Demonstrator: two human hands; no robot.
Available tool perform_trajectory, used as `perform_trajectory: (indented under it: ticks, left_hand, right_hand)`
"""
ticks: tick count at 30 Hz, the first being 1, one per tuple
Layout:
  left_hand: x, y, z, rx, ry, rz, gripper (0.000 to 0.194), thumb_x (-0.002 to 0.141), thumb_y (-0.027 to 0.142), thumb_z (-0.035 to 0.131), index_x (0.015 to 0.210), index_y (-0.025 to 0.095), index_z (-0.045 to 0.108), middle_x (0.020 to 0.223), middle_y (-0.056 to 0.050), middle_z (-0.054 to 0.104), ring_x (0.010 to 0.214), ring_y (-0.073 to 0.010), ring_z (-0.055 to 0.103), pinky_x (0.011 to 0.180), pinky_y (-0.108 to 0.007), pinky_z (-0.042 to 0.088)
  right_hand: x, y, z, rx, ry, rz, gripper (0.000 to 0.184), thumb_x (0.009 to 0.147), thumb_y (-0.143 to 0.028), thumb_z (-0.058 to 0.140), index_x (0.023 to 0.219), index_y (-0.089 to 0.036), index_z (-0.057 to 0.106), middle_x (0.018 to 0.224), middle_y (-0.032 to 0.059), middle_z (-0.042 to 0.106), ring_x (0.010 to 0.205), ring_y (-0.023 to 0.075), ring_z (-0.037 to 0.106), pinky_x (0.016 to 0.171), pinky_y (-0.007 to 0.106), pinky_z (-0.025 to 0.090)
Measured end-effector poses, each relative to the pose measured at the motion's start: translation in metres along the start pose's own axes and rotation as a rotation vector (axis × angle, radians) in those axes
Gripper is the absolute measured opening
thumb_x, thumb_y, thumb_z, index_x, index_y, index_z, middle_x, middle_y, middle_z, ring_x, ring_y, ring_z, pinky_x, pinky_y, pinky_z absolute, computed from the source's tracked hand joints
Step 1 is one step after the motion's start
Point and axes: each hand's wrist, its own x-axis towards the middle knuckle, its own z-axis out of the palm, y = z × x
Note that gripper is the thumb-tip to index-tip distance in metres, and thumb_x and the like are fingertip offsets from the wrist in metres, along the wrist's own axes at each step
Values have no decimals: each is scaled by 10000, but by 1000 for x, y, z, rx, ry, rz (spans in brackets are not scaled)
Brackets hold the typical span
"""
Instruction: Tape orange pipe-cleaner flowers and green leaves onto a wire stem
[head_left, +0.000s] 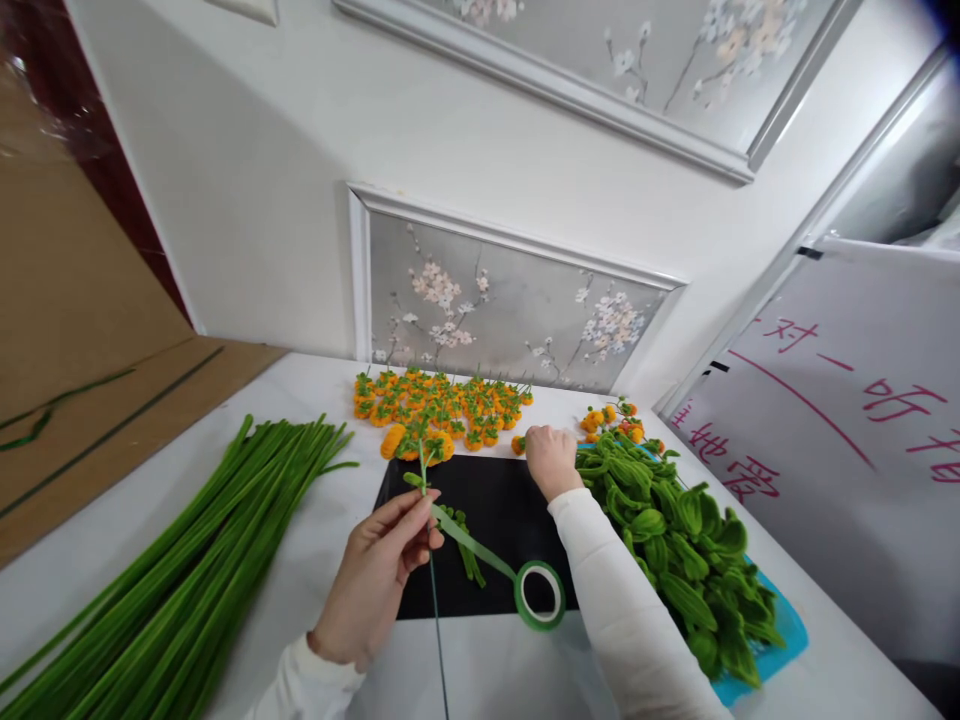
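Note:
My left hand (pixel 390 560) pinches the stem of a flower branch, with several orange blooms (pixel 417 442) and small green leaves above the fingers. A thin dark wire (pixel 438 640) runs down below that hand. From the pinch a strip of green floral tape leads to its roll (pixel 539 595), which rests at the front edge of a black mat (pixel 510 500). My right hand (pixel 551 460) reaches past the mat, closed, beside a small orange flower (pixel 518 445). Its fingertips are hidden behind the hand, so whether they hold anything does not show. Short green pieces (pixel 471 560) lie on the mat.
Many small orange flowers (pixel 450 400) lie at the back of the white table (pixel 300 378). Long green fuzzy stems (pixel 225 560) spread out at left. A blue tray (pixel 787 625) heaped with green fuzzy leaves (pixel 675 560) stands at right, with more orange flowers (pixel 615 420) behind it.

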Motion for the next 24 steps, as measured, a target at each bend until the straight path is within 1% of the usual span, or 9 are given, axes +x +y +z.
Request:
perform_trajectory:
  ticks: [3, 6, 7, 9, 11, 14, 17, 20, 24]
  left_hand:
    - [-3, 2, 1, 14, -47, 3, 258, 672, 306, 765, 883, 159, 740, 615, -7, 619, 570, -98, 545, 470, -155, 421]
    - [-6, 3, 2, 23, -83, 24, 237, 681, 296, 763, 885, 177, 741, 619, 3, 618, 566, -85, 537, 485, -148, 422]
    - [-6, 3, 3, 26, -92, 30, 230, 683, 293, 763, 885, 183, 742, 617, 7, 616, 563, -82, 536, 487, -147, 421]
    - [-7, 2, 4, 36, -107, 35, 215, 687, 288, 762, 879, 190, 744, 612, 12, 610, 557, -79, 540, 488, -148, 421]
    - [-7, -1, 5, 41, -127, 36, 200, 691, 287, 761, 865, 190, 746, 621, 13, 610, 557, -81, 550, 488, -153, 422]
    - [-8, -4, 5, 43, -163, 31, 181, 700, 287, 755, 853, 190, 745, 662, 8, 624, 564, -83, 561, 487, -157, 423]
    - [-9, -5, 6, 62, -206, 18, 140, 727, 284, 734, 828, 186, 741, 687, 1, 634, 574, -84, 557, 503, -164, 431]
    - [-10, -3, 7, 72, -249, 13, 133, 759, 300, 703, 789, 175, 736, 688, -6, 628, 579, -88, 547, 506, -171, 433]
    - [-10, -2, 8, 68, -237, -2, 136, 749, 300, 714, 806, 179, 738, 650, 1, 615, 568, -92, 544, 502, -176, 428]
  right_hand:
    - [-19, 0, -12, 235, 82, 64, 209, 891, -80, 405, 1011, -73, 576, 891, 235, 671, 871, 307, 668, 695, 389, 475]
    - [-49, -4, -23, 519, 96, 11, 232, 961, -210, 310, 1010, -153, 529, 853, 123, 701, 751, 190, 684, 652, 295, 501]
    - [-61, -6, -25, 671, 80, -34, 271, 981, -266, 255, 999, -176, 510, 846, 84, 703, 712, 154, 681, 635, 266, 510]
    - [-84, -11, -27, 1387, -91, -142, 244, 939, -397, 389, 949, -188, 513, 876, 81, 702, 730, 168, 681, 667, 301, 533]
    - [-101, -18, -27, 1668, -175, -131, 261, 836, -444, 570, 890, -189, 566, 913, 74, 696, 802, 178, 668, 724, 315, 535]
    - [-111, -28, -26, 1763, -228, -91, 262, 719, -414, 701, 815, -177, 644, 791, 34, 672, 718, 151, 629, 687, 288, 524]
    - [-109, -36, -29, 1769, -271, -115, 209, 724, -360, 697, 773, -160, 662, 662, 3, 629, 602, 119, 581, 622, 265, 498]
    - [-106, -42, -32, 1742, -243, -171, 153, 741, -307, 675, 786, -162, 652, 648, -6, 624, 601, 119, 577, 586, 246, 465]
    - [-104, -44, -35, 1718, -179, -192, 95, 738, -256, 662, 764, -170, 631, 651, -15, 619, 615, 123, 573, 589, 241, 442]
